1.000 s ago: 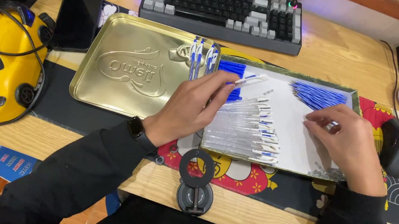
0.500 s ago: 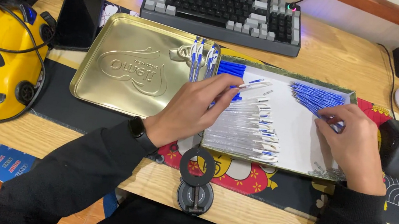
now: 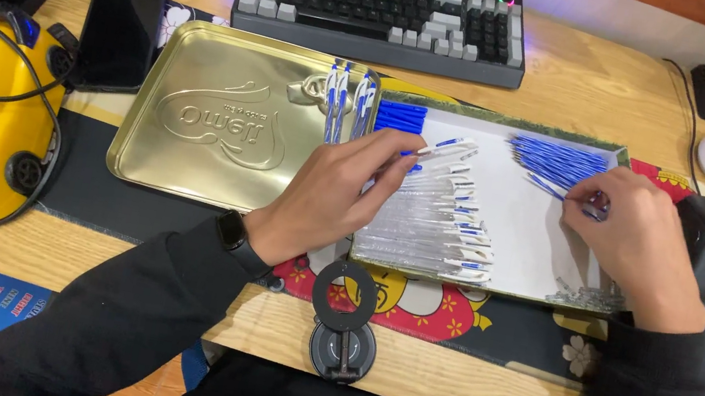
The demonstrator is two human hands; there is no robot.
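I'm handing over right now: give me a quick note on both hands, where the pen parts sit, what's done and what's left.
Left hand: pinching a clear pen barrel at the top of the barrel row.
Right hand: fingertips on a blue refill at the edge of the refill pile.
Parts: all in the white-lined tin tray; blue caps at its top left corner.
Done: four assembled pens lie on the gold tin lid.
Left: the row of empty barrels has no refills fitted.
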